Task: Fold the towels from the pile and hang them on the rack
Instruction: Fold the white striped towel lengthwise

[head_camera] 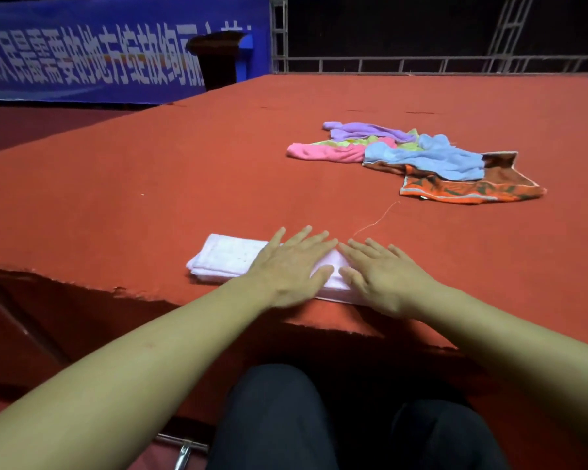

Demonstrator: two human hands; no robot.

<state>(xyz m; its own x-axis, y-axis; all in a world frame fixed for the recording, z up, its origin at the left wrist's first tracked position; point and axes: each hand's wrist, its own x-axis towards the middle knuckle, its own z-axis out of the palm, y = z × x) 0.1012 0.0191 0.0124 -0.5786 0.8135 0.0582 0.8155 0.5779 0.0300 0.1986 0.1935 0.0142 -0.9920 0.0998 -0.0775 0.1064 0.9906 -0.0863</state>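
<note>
Meanwhile, both hands pressed a folded white towel (224, 257).
Left hand (294, 269) and right hand (386, 276) lay flat, fingers spread.

Blue banner (116, 52), metal truss (421, 64)

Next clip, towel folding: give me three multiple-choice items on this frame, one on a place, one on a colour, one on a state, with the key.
1. Where is the loose pile of towels?
A. far right of the hands
B. under the hands
C. on the floor

2. What colour is the folded towel?
A. orange
B. pale pink
C. green

3. How do the left hand and right hand lie?
A. both fisted
B. one raised
C. both flat on the folded towel

Key: A, the pile lies beyond them to the right; B, it looks pale pink; C, fingers straight, pressing down.
</note>
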